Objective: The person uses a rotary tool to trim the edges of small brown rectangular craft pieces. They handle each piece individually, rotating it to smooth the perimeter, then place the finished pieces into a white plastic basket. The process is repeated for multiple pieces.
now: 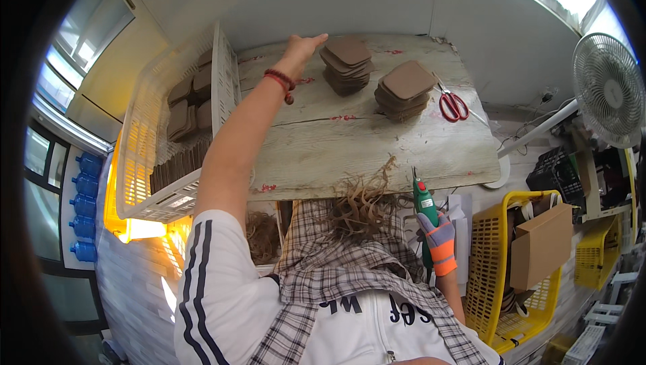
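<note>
- White shirt point(367, 338) and plaid apron point(313, 257) are seen nearest the camera, worn by the person.
- Brown shavings point(360, 210) are heaped on the apron, by the near edge of the bench point(309, 146).
- The green tool point(424, 196) is gripped in the gloved right hand point(441, 238), its fingers closed around the body; its thin tip is pointed away from the person, just off the bench's near edge.
- The left hand point(303, 52) is stretched across the bench, just beside the left stack point(346, 65); its fingers are partly hidden, so it cannot be told whether anything is held or touched.
- A red bracelet point(279, 80) is worn on the left wrist.
- The right stack point(406, 89) is set on the bench near the left one; both are made up of brown, round-cornered pieces, unevenly piled.
- Red-handled scissors point(453, 106) are laid just right of the right stack.
- More brown pieces point(192, 112) are packed in the white crate point(225, 79), placed left of the bench.
- A cardboard box point(540, 247) is held in the yellow basket point(481, 277) at the right.
- A white fan point(609, 89) is mounted beyond it.
</note>
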`<state>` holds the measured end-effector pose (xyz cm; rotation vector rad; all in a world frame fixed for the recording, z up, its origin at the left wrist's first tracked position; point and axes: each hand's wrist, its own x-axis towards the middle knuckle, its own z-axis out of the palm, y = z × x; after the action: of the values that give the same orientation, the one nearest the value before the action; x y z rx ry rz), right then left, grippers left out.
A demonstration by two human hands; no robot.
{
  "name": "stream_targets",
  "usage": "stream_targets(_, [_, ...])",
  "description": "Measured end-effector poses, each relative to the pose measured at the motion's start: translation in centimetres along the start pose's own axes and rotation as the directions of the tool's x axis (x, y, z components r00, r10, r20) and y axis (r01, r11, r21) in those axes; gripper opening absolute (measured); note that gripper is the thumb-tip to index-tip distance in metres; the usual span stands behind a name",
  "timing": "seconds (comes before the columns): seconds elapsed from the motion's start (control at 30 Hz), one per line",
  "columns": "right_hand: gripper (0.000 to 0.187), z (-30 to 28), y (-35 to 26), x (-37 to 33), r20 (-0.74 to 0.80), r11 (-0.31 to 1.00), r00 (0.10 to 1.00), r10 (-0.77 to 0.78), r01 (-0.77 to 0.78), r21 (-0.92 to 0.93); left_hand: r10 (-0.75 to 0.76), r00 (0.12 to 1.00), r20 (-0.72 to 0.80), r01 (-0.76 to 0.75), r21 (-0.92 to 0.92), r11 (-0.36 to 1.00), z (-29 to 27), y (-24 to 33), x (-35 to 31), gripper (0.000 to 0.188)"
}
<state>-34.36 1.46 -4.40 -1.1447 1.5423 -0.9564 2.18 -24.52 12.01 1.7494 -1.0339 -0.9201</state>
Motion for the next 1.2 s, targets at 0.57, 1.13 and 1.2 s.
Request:
stream_targets(0.57, [0.033,-2.4,1.3,0.2,-0.085,0.993,0.990,0.112,-0.110,0.031,0.266,0.652,0.710,-0.586,0.251,0.770,5.4,-8.4,5.3,0.093])
stream_targets(1.13, [0.035,0.9,0.6,-1.9,0.006,0.995,0.999,-0.039,0.039,-0.091,0.620,0.713,0.328,-0.673,0.571,0.471,0.0,-13.5,-10.9,0.078])
stream_targets(1.2, [0.037,0.9,0.9,-2.1,0.026,0.993,0.999,-0.029,0.032,-0.115,0.572,0.749,0.333,-0.646,0.559,0.520,-0.1,-14.5,-11.6,0.071])
